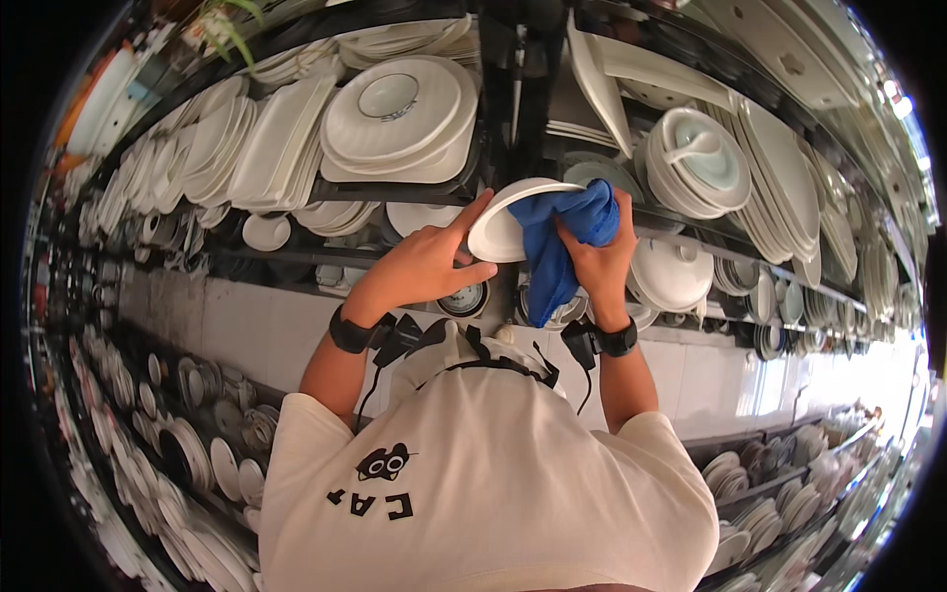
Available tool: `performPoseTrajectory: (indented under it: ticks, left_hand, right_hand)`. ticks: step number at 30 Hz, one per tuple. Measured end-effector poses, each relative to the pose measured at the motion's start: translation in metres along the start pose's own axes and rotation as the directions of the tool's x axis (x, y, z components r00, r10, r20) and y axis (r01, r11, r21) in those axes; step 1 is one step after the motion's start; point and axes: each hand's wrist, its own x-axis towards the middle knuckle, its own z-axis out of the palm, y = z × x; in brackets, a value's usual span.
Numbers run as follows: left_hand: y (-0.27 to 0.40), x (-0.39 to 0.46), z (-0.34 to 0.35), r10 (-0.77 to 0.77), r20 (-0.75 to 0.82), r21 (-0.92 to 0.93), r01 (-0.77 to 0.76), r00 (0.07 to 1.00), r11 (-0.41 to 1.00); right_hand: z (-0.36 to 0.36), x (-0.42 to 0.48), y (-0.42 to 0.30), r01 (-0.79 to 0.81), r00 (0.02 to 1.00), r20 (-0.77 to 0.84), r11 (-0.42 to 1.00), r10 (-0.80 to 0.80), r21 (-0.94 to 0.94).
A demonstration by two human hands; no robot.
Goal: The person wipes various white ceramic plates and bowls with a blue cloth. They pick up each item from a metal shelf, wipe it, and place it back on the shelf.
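A white shallow bowl [497,231] is held tilted in front of me, over the gap between two shelf sections. My left hand [425,263] is at its left rim, thumb and index finger spread around the edge; the other fingers are partly hidden. In my right hand [603,259] a blue cloth [551,251] is bunched up. The cloth covers the bowl's right side and lies against its inside, with its loose end hanging down. Part of the bowl's far rim shows above the cloth.
Stacked white plates [399,126] with a small bowl on top stand ahead on the left. Ahead right are stacked bowls [692,163] with a spoon, and a lidded white pot [669,274]. A black shelf post [518,89] rises between. More dish-filled shelves [185,459] stand behind me.
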Motion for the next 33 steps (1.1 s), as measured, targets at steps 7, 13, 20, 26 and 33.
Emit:
performPoseTrajectory:
  ticks: [7,13,20,26,33]
  left_hand:
    - [0.013,-0.012,-0.009,0.053,-0.244,0.139,-0.019,0.968,0.99]
    - [0.0,-0.025,-0.026,0.01,-0.363,0.169,0.055,0.932,0.984]
    - [-0.038,-0.04,-0.057,-0.102,-0.486,-0.073,0.076,0.868,0.994]
    - [-0.101,-0.051,-0.102,-0.282,-0.533,-0.592,-0.113,0.798,0.798]
    - [-0.156,-0.088,-0.2,-0.434,-0.497,-0.681,-0.029,0.751,0.731]
  right_hand:
    - [0.01,0.009,-0.017,0.286,0.956,0.143,0.921,-0.256,-0.263]
    - [0.041,0.014,-0.029,0.261,0.96,0.149,0.952,-0.238,-0.162]
    - [0.128,0.011,-0.02,-0.014,1.0,-0.002,0.991,0.014,0.132]
    - [0.184,0.01,-0.023,-0.396,0.884,0.431,0.783,0.182,0.48]
    - [0.22,0.009,-0.045,-0.208,0.852,0.52,0.952,0.064,0.223]
